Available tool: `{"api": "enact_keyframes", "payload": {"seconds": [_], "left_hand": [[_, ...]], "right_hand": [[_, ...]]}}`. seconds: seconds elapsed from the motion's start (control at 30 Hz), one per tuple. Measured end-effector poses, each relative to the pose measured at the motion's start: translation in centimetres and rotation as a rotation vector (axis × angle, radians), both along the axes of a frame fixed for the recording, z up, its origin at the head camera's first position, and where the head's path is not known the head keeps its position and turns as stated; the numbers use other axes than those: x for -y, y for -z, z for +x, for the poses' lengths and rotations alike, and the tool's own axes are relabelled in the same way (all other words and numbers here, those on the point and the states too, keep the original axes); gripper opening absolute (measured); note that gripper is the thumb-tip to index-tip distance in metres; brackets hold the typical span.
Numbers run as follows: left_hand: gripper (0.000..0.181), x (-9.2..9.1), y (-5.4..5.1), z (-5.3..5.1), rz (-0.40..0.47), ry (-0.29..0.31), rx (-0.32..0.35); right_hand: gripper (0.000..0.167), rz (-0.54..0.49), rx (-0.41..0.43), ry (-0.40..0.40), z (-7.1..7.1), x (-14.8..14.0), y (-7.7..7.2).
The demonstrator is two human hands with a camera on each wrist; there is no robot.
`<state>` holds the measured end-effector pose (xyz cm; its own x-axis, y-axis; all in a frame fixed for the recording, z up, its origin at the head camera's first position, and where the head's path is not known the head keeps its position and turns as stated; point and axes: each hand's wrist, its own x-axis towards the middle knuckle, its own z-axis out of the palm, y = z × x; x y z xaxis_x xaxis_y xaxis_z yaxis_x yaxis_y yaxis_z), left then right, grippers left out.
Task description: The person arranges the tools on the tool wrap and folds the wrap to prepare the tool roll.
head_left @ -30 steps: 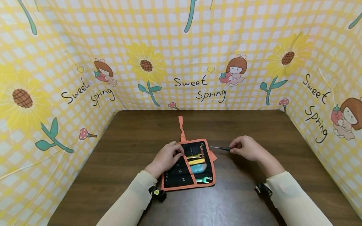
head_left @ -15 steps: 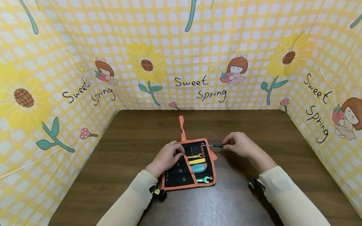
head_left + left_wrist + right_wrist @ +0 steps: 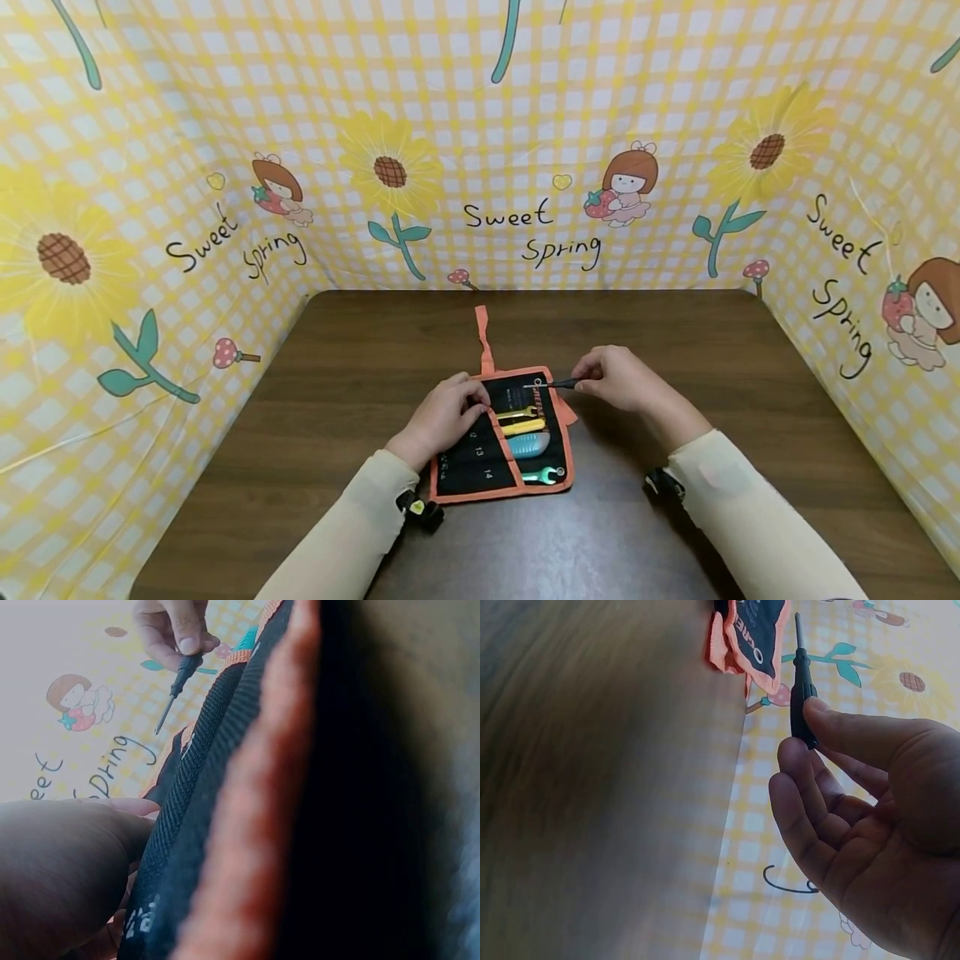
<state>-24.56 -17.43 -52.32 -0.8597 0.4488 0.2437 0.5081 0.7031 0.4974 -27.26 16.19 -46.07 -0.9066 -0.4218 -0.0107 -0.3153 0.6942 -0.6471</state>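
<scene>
A black tool pouch (image 3: 461, 479) with orange trim lies spread on the table. My left hand (image 3: 442, 421) pinches the orange-edged lip of its pocket at the upper left. Between thumb and fingers of my right hand (image 3: 618, 382) is a small black-handled screwdriver (image 3: 802, 697), its thin metal shaft pointing left above the pouch's upper right. The left wrist view shows the screwdriver (image 3: 180, 681) tip apart from the pocket. Out of the pocket stick a yellow wrench (image 3: 519, 413), a yellow tool handle (image 3: 523, 428), a teal handle (image 3: 529, 447) and a green wrench (image 3: 542, 477).
An orange strap (image 3: 483, 337) runs from the pouch toward the back of the brown wooden table (image 3: 360, 333). An orange tab (image 3: 567, 412) sticks out at the pouch's right. Yellow checked cloth (image 3: 510, 150) hangs behind the table and along both sides.
My right hand has moved left with the screwdriver, bringing its shaft from beside the pouch to above it. My left hand has stayed on the pocket lip.
</scene>
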Motion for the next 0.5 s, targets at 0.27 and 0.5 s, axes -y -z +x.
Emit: {"api": "enact_keyframes", "payload": {"seconds": [0.27,0.5], "left_hand": [[0.004,0.1,0.1,-0.1,-0.004,0.004,0.000],[0.005,0.1,0.2,-0.1,0.006,0.000,0.013]], "right_hand": [[0.009,-0.002,-0.005,-0.008,-0.5,1.0,0.3],[0.009,-0.026,0.008,-0.025,-0.6,1.8,0.3]]}}
